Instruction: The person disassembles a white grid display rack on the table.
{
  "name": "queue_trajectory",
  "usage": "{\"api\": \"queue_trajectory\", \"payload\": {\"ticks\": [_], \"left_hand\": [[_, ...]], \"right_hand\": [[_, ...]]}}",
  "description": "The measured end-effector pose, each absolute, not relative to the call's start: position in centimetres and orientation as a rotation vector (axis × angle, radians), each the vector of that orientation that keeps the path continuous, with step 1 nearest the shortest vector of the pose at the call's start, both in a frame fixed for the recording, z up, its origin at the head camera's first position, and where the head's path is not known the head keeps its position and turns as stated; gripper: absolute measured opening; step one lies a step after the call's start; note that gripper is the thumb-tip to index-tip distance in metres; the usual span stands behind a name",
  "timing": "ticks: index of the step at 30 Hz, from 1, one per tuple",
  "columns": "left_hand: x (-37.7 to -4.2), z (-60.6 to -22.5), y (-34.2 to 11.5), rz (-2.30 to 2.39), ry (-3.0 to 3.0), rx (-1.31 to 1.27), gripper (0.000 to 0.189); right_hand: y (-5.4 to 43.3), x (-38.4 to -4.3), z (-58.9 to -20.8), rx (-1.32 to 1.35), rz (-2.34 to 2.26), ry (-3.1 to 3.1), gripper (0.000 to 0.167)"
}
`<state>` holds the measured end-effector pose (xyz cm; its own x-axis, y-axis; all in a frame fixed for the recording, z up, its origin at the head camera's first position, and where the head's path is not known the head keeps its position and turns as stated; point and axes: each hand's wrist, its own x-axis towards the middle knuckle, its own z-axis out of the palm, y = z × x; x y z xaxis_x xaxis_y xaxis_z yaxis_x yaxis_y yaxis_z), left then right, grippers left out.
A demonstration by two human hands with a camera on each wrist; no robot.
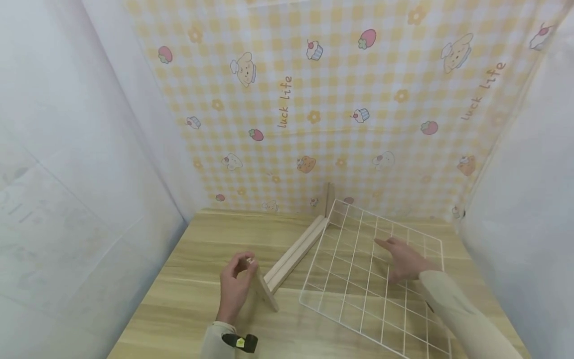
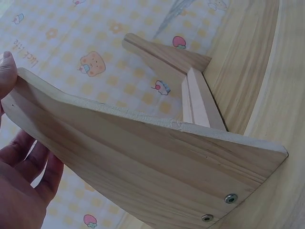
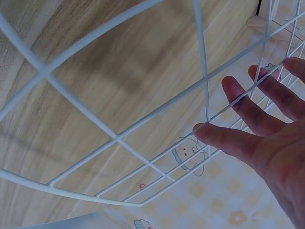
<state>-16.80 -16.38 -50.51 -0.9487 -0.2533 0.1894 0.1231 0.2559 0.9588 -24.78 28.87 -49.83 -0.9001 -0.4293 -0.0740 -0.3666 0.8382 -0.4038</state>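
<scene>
Plainly, grid (image 1: 368, 280) against right hand (image 1: 405, 262).

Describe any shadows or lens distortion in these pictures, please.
Head: faint, soft-edged shadows on the tabletop; left wrist: the wooden board darker on its face than its edge; right wrist: soft shadows, the wire grid looking bowed, probably lens distortion.

Patterned cloth (image 1: 341, 82) behind a wood-grain tabletop (image 1: 179, 294), as I watch remotely.
Behind the surface's back edge I see the cloth hanging in yellow and white checks, printed with strawberries (image 1: 368, 38), cupcakes (image 1: 316, 51), orange flowers (image 1: 401, 95), cartoon dogs (image 1: 246, 70) and "luck life" lettering (image 1: 284, 102). Past the left edge I make out a white sheet (image 1: 96, 149) with faint leaf-like marks (image 1: 19, 173); past the right edge, I see a second white sheet (image 1: 524, 184).
</scene>
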Motion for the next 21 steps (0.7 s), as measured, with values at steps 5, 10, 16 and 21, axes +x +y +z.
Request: {"api": "queue_trajectory", "payload": {"ticks": [5, 10, 16, 21], "left_hand": [[-16.3, -50.4, -15.9, -1.685, -2.219, 0.106, 0.02], [-15.9, -50.6, -15.5, -1.676, -2.195, 0.091, 0.019], [-15.4, -50.6, -15.2, -1.695, -2.194, 0.087, 0.018], [-15.0, -50.5, -15.0, -1.697, -2.194, 0.095, 0.018]], "right_hand": [[28.7, -24.8, -50.1, -0.629, -0.6, 2.829, 0.111], [28.8, -25.0, -50.9, -0.621, -0.571, 2.834, 0.111], [28.8, -25.4, -51.9, -0.61, -0.525, 2.848, 0.11], [28.5, -25.7, -51.9, -0.614, -0.512, 2.85, 0.107]]}}
